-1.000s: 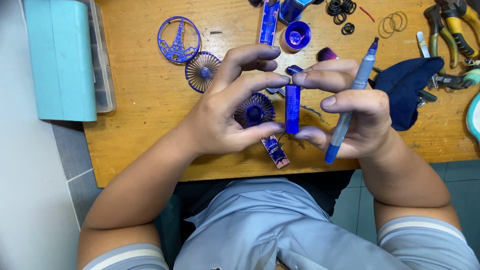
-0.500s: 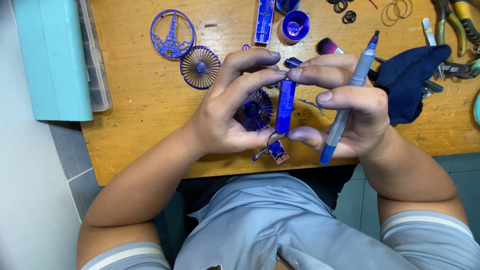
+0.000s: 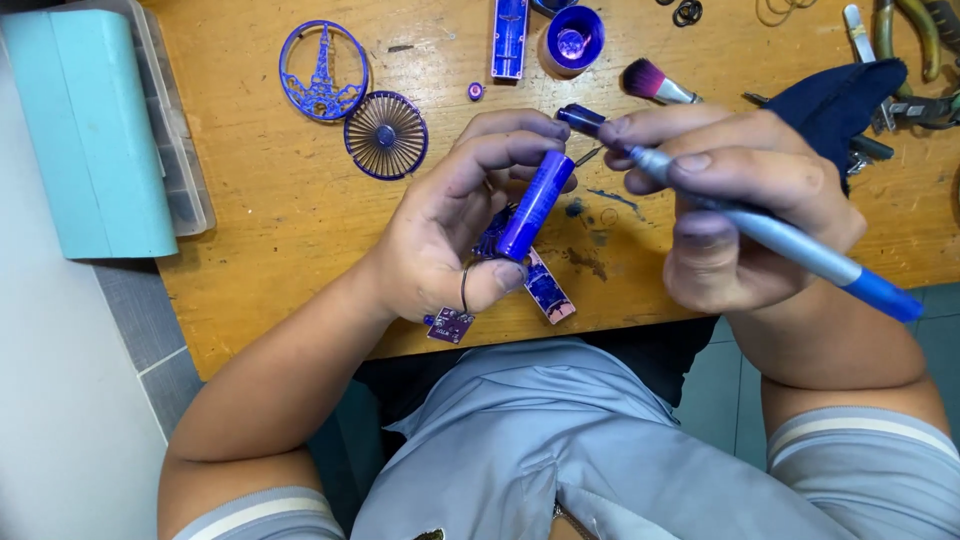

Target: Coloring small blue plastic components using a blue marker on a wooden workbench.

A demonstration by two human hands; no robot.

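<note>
- Far left of frame: pale teal plastic case [image 3: 95,140] lying on the wooden surface [image 3: 260,230], its clear edge toward the middle.
- Upper left: blue ring ornament with a tower cut-out [image 3: 323,70]; just beside it, lower right, a blue spoked fan disc [image 3: 386,134]. Whether they touch I cannot tell.
- Centre: left hand [image 3: 455,225] curled shut around a blue cylindrical cell [image 3: 535,205], tilted, thumb at the low end, fingers over the top end. A small purple circuit board [image 3: 450,324] hangs on a wire below this hand.
- Beneath the cell, a flat blue-and-pink strip [image 3: 545,288] on the surface edge.
- Top centre: blue rectangular casing [image 3: 510,35], round blue cap [image 3: 575,40].
- Right of centre: right hand [image 3: 745,205] closed on a blue-grey pen tool [image 3: 780,240], tip at the cell's upper end.
- Upper right: pink-bristled brush [image 3: 655,82], dark blue cloth [image 3: 835,100], pliers [image 3: 915,40].
</note>
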